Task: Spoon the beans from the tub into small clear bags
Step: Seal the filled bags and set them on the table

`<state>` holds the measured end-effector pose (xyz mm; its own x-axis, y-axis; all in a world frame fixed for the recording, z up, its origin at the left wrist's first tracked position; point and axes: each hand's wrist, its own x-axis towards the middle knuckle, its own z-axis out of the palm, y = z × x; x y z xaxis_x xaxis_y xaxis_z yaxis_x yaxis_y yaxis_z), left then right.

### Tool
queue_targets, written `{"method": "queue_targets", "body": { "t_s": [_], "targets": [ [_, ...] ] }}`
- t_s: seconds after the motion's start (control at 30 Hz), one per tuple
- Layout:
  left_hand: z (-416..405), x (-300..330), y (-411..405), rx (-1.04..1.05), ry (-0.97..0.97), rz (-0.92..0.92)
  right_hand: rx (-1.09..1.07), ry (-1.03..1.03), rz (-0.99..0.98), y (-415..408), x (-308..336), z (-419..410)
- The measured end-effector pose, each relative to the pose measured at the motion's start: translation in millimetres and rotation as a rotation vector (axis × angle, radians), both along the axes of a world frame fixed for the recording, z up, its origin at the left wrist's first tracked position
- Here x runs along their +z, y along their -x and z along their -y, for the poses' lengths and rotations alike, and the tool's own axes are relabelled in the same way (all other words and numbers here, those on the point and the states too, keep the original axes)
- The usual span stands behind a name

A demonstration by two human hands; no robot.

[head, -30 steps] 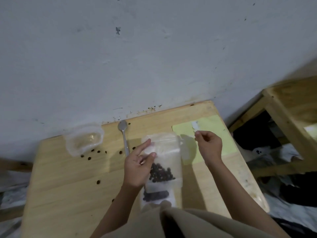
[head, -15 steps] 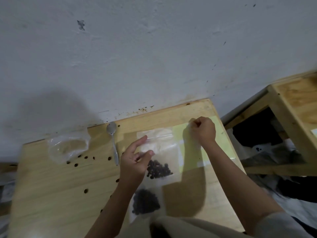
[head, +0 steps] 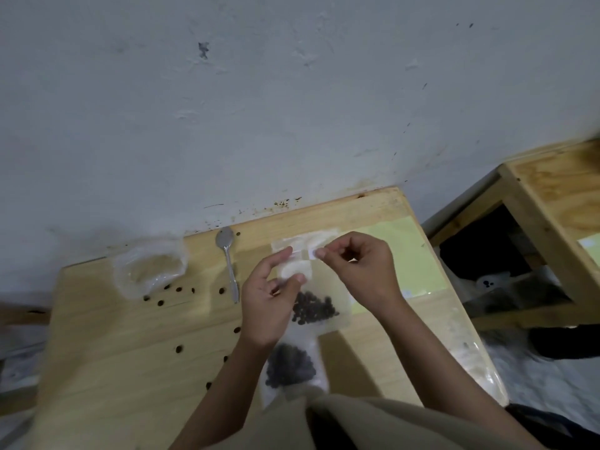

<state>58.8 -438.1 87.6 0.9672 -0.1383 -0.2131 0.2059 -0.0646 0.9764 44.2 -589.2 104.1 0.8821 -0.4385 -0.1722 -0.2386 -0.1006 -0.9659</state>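
Clear bag [head: 319, 306] of beans — left hand [head: 269, 306] and right hand [head: 360, 274] pinch it.

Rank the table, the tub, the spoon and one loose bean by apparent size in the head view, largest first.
1. Table, by far the largest.
2. Tub, clear and apparently empty.
3. Spoon: about as long as the tub is wide, but much thinner.
4. Loose bean, smallest.

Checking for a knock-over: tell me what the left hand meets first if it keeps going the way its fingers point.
The left hand points up toward the wall; first in line is the top of the clear bag it already pinches. Depth is uncertain.
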Motion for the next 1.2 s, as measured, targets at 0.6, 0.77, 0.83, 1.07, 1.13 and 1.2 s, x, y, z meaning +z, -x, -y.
{"method": "queue_targets", "body": {
  "t_s": [0.6,0.77,0.83,1.07,1.13,1.2],
  "targets": [
    [-92,53,41,0.158,0.131,0.145,-0.06,0.051,0.138,49,33,-113],
    [-142,62,41,0.164,0.181,0.096,-0.041,-0.121,0.121,48,32,-155],
    [-167,62,40,0.197,0.226,0.052,0.006,-0.259,0.152,43,34,-175],
    [-254,54,28,0.278,0.322,-0.013,0.081,-0.362,0.2,21,39,-256],
    [-278,48,18,0.28,0.321,-0.013,0.172,-0.286,0.163,19,31,-274],
    [-301,38,5,0.282,0.296,-0.002,0.282,-0.146,0.109,17,17,-288]
  ]
}}
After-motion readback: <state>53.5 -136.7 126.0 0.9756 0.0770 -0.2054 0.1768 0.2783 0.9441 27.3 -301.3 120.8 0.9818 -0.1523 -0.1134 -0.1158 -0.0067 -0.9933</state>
